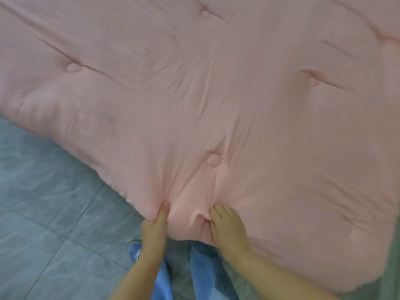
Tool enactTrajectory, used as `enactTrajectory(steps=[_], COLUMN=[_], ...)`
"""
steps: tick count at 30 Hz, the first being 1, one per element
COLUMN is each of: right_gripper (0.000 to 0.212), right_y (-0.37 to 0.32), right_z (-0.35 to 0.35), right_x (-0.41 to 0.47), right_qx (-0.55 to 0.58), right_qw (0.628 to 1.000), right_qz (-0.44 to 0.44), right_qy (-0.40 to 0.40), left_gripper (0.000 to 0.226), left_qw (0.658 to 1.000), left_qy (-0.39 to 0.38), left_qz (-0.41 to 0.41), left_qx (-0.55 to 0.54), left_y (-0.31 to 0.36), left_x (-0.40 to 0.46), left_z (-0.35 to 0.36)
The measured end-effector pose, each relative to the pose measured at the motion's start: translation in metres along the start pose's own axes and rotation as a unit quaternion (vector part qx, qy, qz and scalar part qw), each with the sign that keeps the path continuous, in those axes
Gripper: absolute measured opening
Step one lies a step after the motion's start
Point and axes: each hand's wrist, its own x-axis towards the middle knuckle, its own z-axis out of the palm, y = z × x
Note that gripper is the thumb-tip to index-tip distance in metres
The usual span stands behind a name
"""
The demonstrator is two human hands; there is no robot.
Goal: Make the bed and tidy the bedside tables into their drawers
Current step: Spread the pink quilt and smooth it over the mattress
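Note:
A pink tufted quilt (216, 87) covers nearly the whole view, spread over the bed with wrinkles fanning out from its near edge. My left hand (156, 221) pinches that near edge, thumb on top and fingers curled under. A short way to the right, my right hand (227, 226) grips the same edge, its fingers dug into a fold. The fabric between the two hands bulges up. The bed frame and the bedside tables are out of view.
Grey marbled floor tiles (47, 213) fill the lower left. My legs in blue trousers (201, 273) and a blue shoe (135, 250) stand right against the quilt's edge. A green surface (389, 278) shows at the lower right corner.

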Motion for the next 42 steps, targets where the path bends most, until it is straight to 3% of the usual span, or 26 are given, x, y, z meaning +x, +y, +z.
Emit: enactTrajectory(steps=[3, 6, 7, 11, 16, 22, 25, 29, 37, 42], right_gripper=[0.030, 0.053, 0.056, 0.055, 0.055, 0.042, 0.045, 0.056, 0.060, 0.068], right_y=[0.003, -0.010, -0.021, -0.061, -0.123, -0.223, -0.274, -0.321, -0.330, -0.324], right_z=[-0.004, -0.018, -0.025, -0.054, -0.100, -0.151, -0.154, -0.144, -0.109, -0.091], right_x=[-0.001, 0.011, 0.017, 0.048, 0.088, 0.122, 0.142, 0.173, 0.288, 0.328], right_qx=[-0.077, -0.024, 0.011, 0.118, 0.123, 0.157, 0.147, 0.121, 0.049, 0.036], right_qw=[0.990, 0.966, 0.963, 0.968, 0.961, 0.976, 0.980, 0.982, 0.984, 0.977], right_qz=[-0.005, -0.019, -0.009, 0.059, 0.133, 0.041, -0.015, -0.016, 0.111, 0.148], right_qy=[-0.116, -0.258, -0.270, -0.213, -0.208, -0.143, -0.136, -0.147, -0.130, -0.152], left_gripper=[0.054, 0.023, 0.019, 0.009, 0.011, 0.008, 0.009, 0.017, 0.024, 0.023], left_qw=[0.990, 0.985, 0.988, 0.994, 0.998, 0.997, 0.997, 0.995, 0.992, 0.986], left_qy=[-0.058, -0.039, -0.033, -0.047, -0.042, -0.055, -0.057, -0.073, -0.054, -0.048], left_qz=[-0.068, -0.126, -0.117, -0.071, -0.031, -0.048, -0.048, -0.061, -0.092, -0.147], left_qx=[0.110, 0.111, 0.097, 0.062, 0.036, 0.013, 0.011, 0.027, 0.065, -0.055], left_y=[-0.030, -0.021, -0.005, 0.065, 0.143, 0.198, 0.212, 0.229, 0.292, 0.324], left_x=[0.028, 0.041, 0.036, 0.023, -0.005, -0.022, -0.013, 0.012, 0.116, 0.184], left_z=[-0.013, -0.022, -0.028, -0.058, -0.130, -0.214, -0.245, -0.267, -0.284, -0.288])
